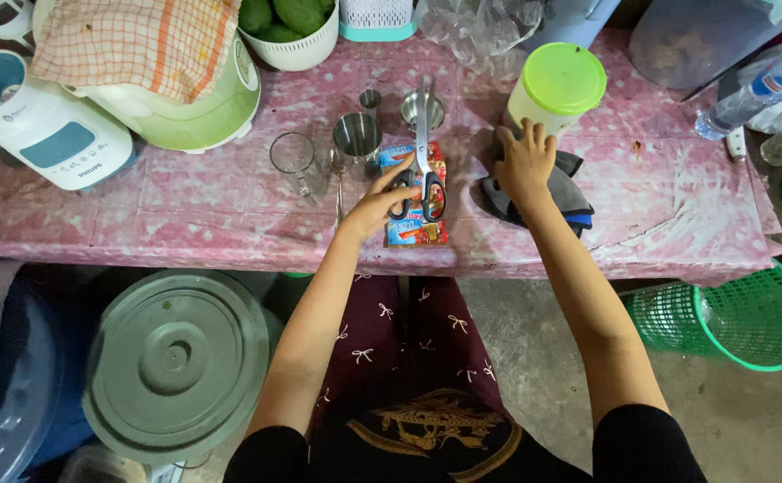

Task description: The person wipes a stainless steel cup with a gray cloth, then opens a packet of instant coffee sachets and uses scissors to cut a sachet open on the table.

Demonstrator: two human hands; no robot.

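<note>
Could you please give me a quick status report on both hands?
Left hand on scissors over snack packet. Right hand flat on dark cloth. Steel cup close by.

I see bare tablecloth [677, 206] open right of my right hand [525, 165]; steel cup [357, 136], glass [294, 161] and green-lidded tub [556, 89] block passage behind my left hand [380, 204]

Left hand [382, 201] curled, right hand [523, 161] flat

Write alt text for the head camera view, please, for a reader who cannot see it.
A person's left hand holds black-handled scissors over a colourful packet on a pink table, while the right hand presses a dark cloth beside a green-lidded tub.
</note>
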